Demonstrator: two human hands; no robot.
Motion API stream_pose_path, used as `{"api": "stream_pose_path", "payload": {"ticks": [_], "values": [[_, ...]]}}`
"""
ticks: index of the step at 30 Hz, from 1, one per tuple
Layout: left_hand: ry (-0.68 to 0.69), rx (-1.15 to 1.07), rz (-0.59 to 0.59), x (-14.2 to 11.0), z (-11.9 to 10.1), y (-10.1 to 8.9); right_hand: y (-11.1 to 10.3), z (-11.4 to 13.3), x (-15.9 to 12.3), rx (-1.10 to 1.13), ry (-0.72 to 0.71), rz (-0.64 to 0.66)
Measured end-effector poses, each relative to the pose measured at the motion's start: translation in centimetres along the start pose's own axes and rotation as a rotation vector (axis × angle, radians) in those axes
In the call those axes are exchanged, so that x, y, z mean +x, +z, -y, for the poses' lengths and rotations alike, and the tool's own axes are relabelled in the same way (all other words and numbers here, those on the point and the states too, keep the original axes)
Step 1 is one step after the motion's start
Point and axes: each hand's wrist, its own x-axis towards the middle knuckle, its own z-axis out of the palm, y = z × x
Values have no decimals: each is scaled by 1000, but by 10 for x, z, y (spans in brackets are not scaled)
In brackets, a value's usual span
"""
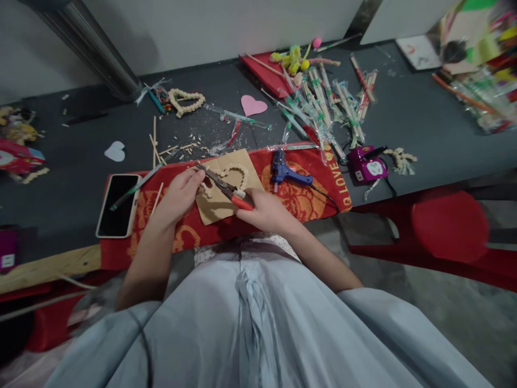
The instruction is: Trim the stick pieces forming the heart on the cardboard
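My right hand [264, 209] is closed around the red handles of a pair of pliers [226, 187], whose dark jaws point up and left over a brown cardboard sheet [214, 207]. On that cardboard lies a heart outline [230, 173] made of short pale stick pieces. My left hand [180, 194] rests at the cardboard's left edge, fingers curled and pinched near the plier tips; what they pinch is too small to make out. Both hands work over a red patterned cloth [291, 196] at the table's front edge.
A phone [117, 205] lies face up left of my hand. A blue glue gun [285, 171] and a purple device [367, 164] sit to the right. Wrapped sticks [323, 102], a finished stick heart [186, 101], paper hearts [253, 104] and a red stool [448, 226] surround them.
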Motion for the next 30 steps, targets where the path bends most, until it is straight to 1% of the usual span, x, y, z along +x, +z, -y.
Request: {"api": "stream_pose_path", "payload": {"ticks": [2, 4, 6, 8, 11, 20, 22, 24, 26, 28, 30], "values": [[16, 72, 24, 0, -3, -2, -1, 0, 0, -21, 12, -5], [57, 222, 32, -1, -7, -4, -2, 0, 0, -34, 13, -3], [100, 392, 6, -3, -10, -5, -2, 0, 0, -41, 5, -8], [114, 493, -35, -5, -11, -5, -1, 0, 0, -44, -8, -10], [112, 528, -57, -8, -11, -4, 0, 1, 0, -50, -17, -6], [127, 565, -63, -10, -8, -3, 1, 3, 0, -101, -15, -16], [133, 549, -70, -8, -7, -4, 0, 2, 0, -88, -27, 8], [125, 479, -51, -6, -4, -6, -1, 0, 1, -64, -56, 47], [89, 345, 19, -3, -2, -9, -3, -3, 2, -47, -92, 77], [25, 192, 116, -1, -1, -11, -4, -4, 3, -44, -125, 83], [-38, 87, 179, -1, -3, -12, -4, -4, 3, -47, -147, 80]]}}
